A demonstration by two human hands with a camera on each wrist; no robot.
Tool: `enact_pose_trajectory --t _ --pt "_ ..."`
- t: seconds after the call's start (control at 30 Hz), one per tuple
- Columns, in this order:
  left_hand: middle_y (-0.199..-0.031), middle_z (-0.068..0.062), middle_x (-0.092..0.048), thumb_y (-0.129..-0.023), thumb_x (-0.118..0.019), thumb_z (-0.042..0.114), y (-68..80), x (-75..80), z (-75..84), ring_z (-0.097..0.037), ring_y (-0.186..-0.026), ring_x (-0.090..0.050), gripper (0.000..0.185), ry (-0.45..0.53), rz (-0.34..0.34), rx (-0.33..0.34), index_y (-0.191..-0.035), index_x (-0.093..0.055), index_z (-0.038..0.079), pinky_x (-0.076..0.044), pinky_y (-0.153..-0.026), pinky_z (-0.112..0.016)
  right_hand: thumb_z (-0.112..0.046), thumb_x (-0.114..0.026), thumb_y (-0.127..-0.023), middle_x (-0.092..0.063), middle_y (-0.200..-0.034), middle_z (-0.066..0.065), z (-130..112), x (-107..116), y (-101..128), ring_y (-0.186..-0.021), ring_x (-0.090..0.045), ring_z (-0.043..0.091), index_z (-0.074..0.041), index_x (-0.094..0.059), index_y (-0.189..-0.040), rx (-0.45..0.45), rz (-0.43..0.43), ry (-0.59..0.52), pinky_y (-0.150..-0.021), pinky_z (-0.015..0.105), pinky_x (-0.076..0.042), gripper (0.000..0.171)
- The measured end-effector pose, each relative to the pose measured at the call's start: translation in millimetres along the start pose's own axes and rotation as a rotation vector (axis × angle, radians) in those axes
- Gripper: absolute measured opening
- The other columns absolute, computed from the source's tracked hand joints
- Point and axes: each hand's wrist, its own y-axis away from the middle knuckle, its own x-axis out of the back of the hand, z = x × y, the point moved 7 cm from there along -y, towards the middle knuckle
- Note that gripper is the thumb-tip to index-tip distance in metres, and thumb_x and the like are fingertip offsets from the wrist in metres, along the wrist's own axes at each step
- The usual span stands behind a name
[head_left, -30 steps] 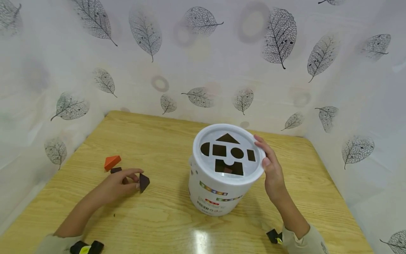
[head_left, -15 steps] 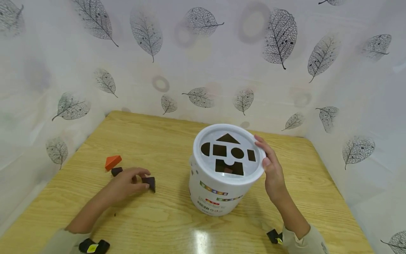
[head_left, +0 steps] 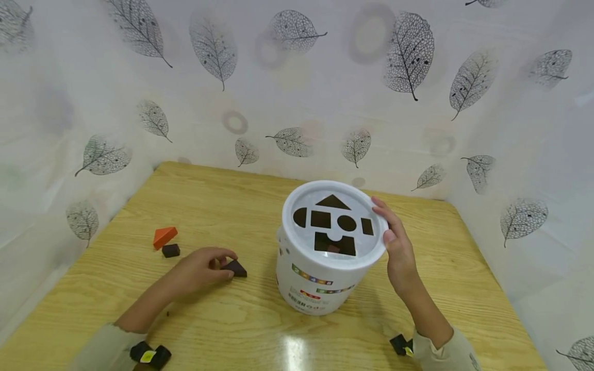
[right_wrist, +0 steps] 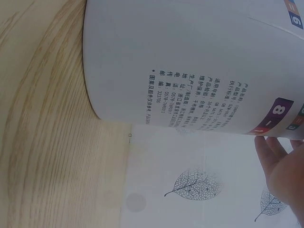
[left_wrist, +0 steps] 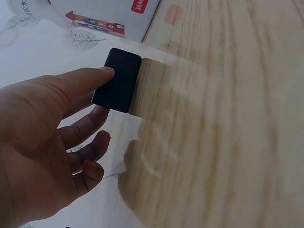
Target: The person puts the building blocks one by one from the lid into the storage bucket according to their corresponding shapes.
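Note:
A white bucket stands at mid-table; its lid has several shape cut-outs. My right hand rests against the lid's right rim, fingers laid fairly straight along it. The right wrist view shows the bucket's printed wall and the fingers beside it. My left hand pinches a dark triangular block low over the table, a little left of the bucket. In the left wrist view, thumb and fingers hold that block, with the bucket's base just beyond.
An orange triangular block and a small dark cube lie on the wooden table at the left. White leaf-patterned sheets wall in the table at the back and both sides.
My left hand has carried the dark triangular block rightward, away from the orange block and dark cube and toward the bucket. The right hand and bucket have stayed put.

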Motion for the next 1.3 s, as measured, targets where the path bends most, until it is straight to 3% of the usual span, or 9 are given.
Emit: enact_pose_trajectory --t 0.23,0.43,0.7,0.93,1.3 --pt "-0.109 0.003 -0.067 -0.092 -0.075 0.034 -2.9 1.7 0.3 -0.014 -0.087 -0.055 0.037 -0.027 0.03 0.03 -0.125 -0.068 0.018 -0.046 -0.071 -0.03 -0.024 -0.035 -0.108 -0.034 -0.161 0.011 -1.8 -0.6 -0.1 -0.154 -0.02 0.023 0.003 -0.044 -0.146 0.024 0.001 -0.006 -0.119 0.023 -0.023 0.047" --pt "-0.121 0.003 -0.066 -0.093 -0.072 0.042 -4.7 13.4 10.5 -0.019 -0.1 -0.057 0.037 -0.075 0.074 0.044 -0.124 -0.068 0.024 -0.047 -0.074 -0.034 -0.026 -0.035 -0.108 -0.033 -0.162 0.01 0.7 0.2 0.6 -0.155 -0.019 0.023 0.002 -0.043 -0.147 0.008 -0.001 -0.009 -0.119 0.023 -0.022 0.048" --pt "-0.122 -0.004 -0.065 -0.093 -0.072 0.041 -14.1 40.0 52.6 -0.028 -0.108 -0.058 0.038 -0.11 0.122 0.005 -0.124 -0.066 0.02 -0.047 -0.073 -0.035 -0.028 -0.035 -0.109 -0.032 -0.163 0.01 1.8 0.2 0.9 -0.155 -0.018 0.023 0.001 -0.042 -0.147 -0.002 -0.008 -0.002 -0.119 0.023 -0.023 0.049" --pt "-0.115 0.0 -0.066 -0.093 -0.073 0.035 -24.6 64.0 91.6 -0.022 -0.104 -0.057 0.033 -0.148 0.174 -0.081 -0.122 -0.066 0.022 -0.045 -0.072 -0.035 -0.026 -0.034 -0.108 -0.032 -0.163 0.011 1.5 0.5 0.6 -0.155 -0.018 0.023 0.002 -0.042 -0.148 0.002 -0.012 0.0 -0.119 0.023 -0.024 0.049" --pt "-0.117 0.003 -0.066 -0.095 -0.07 0.038 -33.6 90.6 124.4 -0.019 -0.102 -0.054 0.033 -0.071 0.194 -0.167 -0.123 -0.066 0.021 -0.044 -0.073 -0.037 -0.028 -0.034 -0.108 -0.03 -0.163 0.011 6.8 2.3 1.2 -0.155 -0.017 0.024 0.002 -0.041 -0.148 -0.038 -0.008 0.007 -0.12 0.025 -0.022 0.05"
